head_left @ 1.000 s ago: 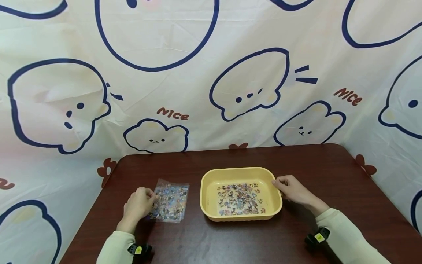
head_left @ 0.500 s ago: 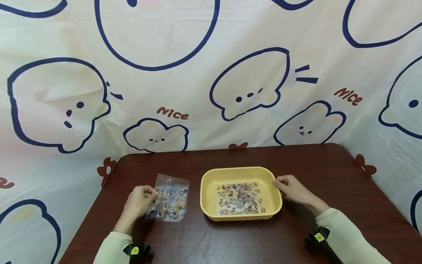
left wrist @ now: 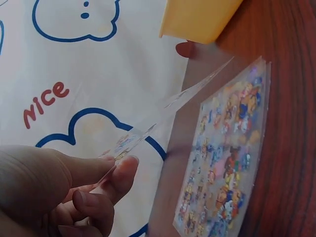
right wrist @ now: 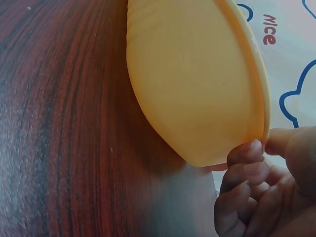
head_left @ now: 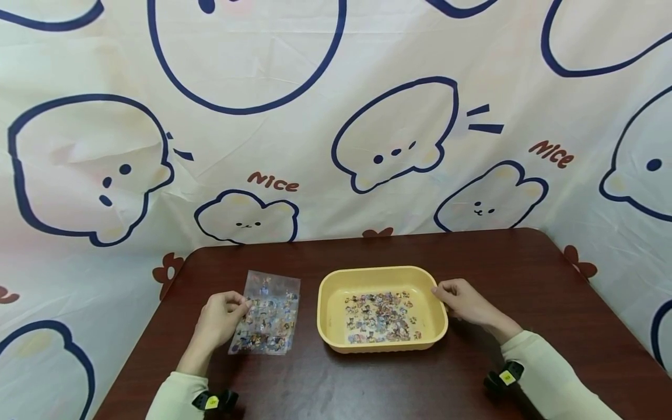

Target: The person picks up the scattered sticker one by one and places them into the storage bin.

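My left hand [head_left: 219,318] pinches the edge of a clear sticker sheet [left wrist: 148,132] between thumb and forefinger. In the left wrist view this film appears nearly edge-on, raised above a second sheet [left wrist: 222,163] covered in small colourful figures that lies on the table. From the head view the sheets [head_left: 268,318] overlap, so how many there are I cannot tell. At the right, my right hand [head_left: 464,300] grips the rim of a yellow plastic tray [head_left: 331,291], thumb on one side and curled fingers on the other. Many small colourful pieces [head_left: 380,315] lie spread over the tray's bottom.
Everything stands on a dark brown wooden table [head_left: 378,385] with rounded far corners. A pale cloth [head_left: 315,146] with blue cartoon outlines hangs behind and along both sides. Each wrist wears a black camera band [head_left: 506,376].
The left hand has moved slightly up and left, lifting the pinched sheet, so more of its clear upper part shows above the other sheet. The right hand and tray stay put.
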### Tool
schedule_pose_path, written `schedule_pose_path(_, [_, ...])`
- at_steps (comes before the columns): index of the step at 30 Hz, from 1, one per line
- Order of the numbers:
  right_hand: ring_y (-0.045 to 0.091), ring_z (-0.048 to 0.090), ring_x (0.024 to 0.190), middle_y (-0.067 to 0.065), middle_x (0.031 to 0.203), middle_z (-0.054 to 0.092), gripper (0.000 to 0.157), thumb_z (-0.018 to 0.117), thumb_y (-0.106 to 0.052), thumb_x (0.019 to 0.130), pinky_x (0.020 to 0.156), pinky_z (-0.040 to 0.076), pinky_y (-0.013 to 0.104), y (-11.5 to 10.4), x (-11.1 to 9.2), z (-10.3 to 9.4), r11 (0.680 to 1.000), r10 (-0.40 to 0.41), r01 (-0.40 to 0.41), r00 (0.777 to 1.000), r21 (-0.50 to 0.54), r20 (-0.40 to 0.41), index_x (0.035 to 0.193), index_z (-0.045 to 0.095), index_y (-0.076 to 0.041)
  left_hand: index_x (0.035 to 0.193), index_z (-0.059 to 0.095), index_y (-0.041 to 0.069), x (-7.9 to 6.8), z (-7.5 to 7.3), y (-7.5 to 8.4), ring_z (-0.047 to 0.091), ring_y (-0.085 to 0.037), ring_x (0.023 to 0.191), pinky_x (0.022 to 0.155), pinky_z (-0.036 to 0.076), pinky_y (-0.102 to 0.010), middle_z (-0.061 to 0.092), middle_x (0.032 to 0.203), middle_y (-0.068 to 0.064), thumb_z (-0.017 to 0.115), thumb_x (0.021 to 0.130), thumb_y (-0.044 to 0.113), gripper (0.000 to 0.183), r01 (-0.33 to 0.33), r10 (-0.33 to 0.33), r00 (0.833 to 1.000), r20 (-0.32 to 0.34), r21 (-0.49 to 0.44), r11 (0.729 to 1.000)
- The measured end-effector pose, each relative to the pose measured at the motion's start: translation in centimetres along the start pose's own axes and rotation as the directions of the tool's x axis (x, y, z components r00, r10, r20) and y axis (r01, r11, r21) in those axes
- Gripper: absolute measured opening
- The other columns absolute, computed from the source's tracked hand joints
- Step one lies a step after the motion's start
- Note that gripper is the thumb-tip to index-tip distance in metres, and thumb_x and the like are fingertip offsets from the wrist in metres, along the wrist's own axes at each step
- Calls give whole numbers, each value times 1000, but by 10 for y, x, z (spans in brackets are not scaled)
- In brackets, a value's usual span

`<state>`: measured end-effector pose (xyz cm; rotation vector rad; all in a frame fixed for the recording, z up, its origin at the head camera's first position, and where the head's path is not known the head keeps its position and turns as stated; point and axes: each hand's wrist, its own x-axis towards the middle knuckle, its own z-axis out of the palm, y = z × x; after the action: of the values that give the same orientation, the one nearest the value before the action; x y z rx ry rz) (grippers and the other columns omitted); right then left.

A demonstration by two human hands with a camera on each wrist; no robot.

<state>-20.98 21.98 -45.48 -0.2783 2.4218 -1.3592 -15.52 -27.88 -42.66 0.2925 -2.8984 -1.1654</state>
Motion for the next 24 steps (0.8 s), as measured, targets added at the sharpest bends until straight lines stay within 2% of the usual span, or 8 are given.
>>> schedule_pose_path(11, [10, 39, 46, -2, 57, 45, 37, 47, -27, 108, 45, 36, 24, -2, 1, 1, 1000, -17, 17, 1000, -11, 4, 81, 57, -3, 100, 66, 0, -5, -8, 10, 50, -16, 60, 51, 38, -32, 75, 86, -13, 62, 101, 19, 19, -24, 23, 1000, -19, -19, 1000])
schedule_pose_path(18, [10, 39, 45, -2, 57, 44, 37, 47, -26, 108, 45, 36, 24, -1, 1, 1, 1000, -14, 14, 1000, -4, -2, 80, 57, -4, 101, 65, -1, -7, -11, 17, 51, -16, 64, 51, 38, -31, 75, 82, -11, 62, 101, 17, 19, -27, 26, 999, -18, -55, 998])
schedule_pose_path(24, [10, 39, 45, -3, 57, 44, 37, 48, -26, 108, 45, 36, 24, 0, -1, 1, 1000, -17, 17, 1000, 2, -2, 81, 57, -4, 101, 66, -1, -7, -12, 23, 51, -14, 61, 51, 38, -29, 75, 80, -11, 62, 100, 16, 18, -58, 56, 997, -48, -49, 997])
